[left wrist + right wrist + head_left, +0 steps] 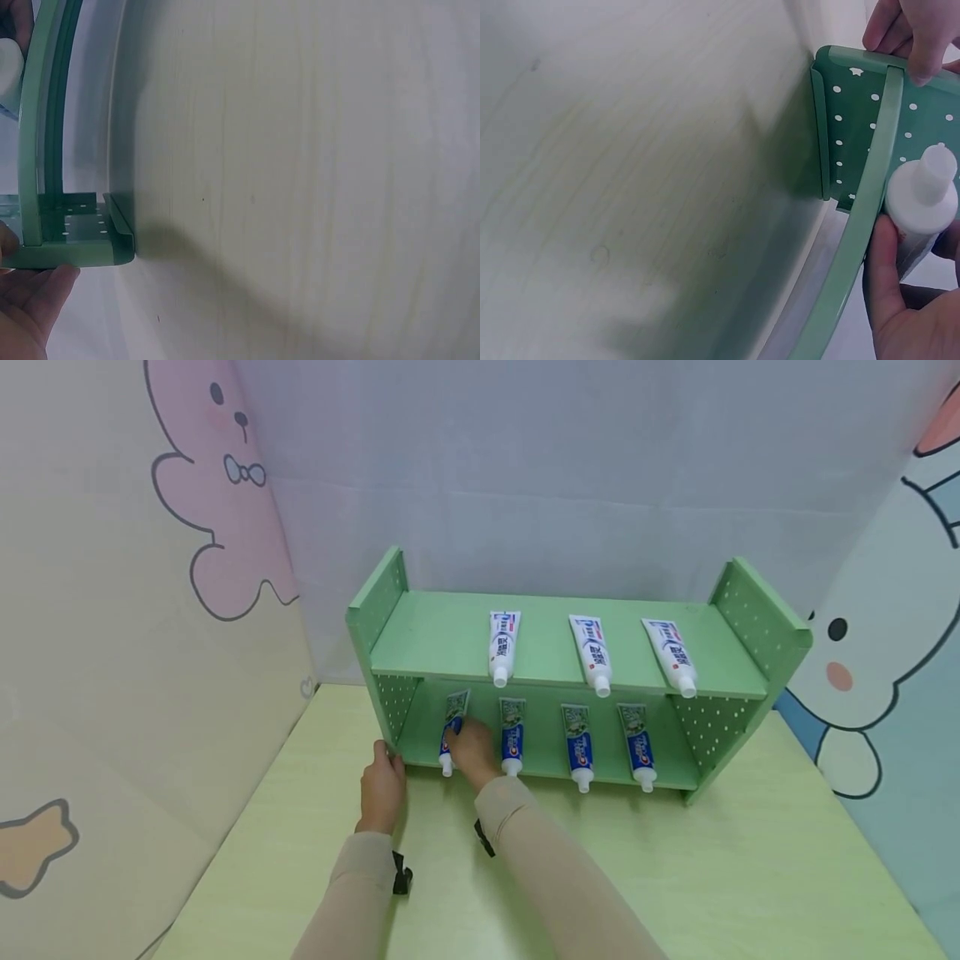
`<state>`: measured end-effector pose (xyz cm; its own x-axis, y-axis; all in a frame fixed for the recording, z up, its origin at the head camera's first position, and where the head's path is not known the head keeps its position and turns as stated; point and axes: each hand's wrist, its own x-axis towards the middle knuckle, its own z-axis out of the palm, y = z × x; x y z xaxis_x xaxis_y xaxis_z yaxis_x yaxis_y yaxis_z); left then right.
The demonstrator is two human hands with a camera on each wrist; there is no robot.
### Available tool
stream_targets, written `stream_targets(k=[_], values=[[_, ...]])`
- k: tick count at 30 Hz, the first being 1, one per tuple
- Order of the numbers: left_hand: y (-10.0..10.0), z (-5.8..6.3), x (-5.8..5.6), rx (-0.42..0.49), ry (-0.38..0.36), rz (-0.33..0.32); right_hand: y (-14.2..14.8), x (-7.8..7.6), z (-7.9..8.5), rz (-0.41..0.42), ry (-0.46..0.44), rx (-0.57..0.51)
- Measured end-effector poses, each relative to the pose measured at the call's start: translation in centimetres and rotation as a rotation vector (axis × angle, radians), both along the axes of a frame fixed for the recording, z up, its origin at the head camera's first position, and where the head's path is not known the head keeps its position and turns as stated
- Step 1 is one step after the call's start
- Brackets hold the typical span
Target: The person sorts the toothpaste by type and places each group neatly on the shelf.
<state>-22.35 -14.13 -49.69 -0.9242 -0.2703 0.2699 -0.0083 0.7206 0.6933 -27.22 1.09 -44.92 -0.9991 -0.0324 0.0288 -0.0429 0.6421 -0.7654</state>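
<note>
On the lower board of a green two-tier shelf rack (435, 631), my right hand (474, 753) pinches the leftmost toothpaste tube (456, 706), blue and green with a white cap. In the right wrist view, thumb and fingers lie on both sides of that tube's white capped end (922, 196), which points outward over the board's front edge. My left hand (382, 789) grips the front edge of the rack's left side panel (82, 253), thumb on one face and fingers on the other. The tube's far side is hidden.
Beside the held tube lie three matching tubes, one (513, 735) close to my right wrist, the others (578, 745) farther right. Three white toothpaste tubes (503, 643) lie on the upper board, caps forward. The rack stands on a pale wooden table (750, 877) against a curtained wall.
</note>
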Motion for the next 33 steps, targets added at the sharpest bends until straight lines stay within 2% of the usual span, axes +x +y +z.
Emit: stream_targets(k=[9,16,27,33], values=[[0.0,0.0,-0.3,-0.008,-0.005,-0.005,0.1,0.2,0.2,-0.008,0.003,0.011],[0.0,-0.2,-0.4,-0.005,-0.002,-0.007,0.3,0.3,-0.2,0.008,-0.022,0.020],[-0.1,-0.2,-0.3,-0.007,0.005,-0.006,0.6,0.3,-0.8,0.014,-0.023,-0.017],[-0.3,-0.2,-0.3,-0.002,-0.001,-0.012,0.6,0.8,-1.0,-0.006,0.000,-0.099]])
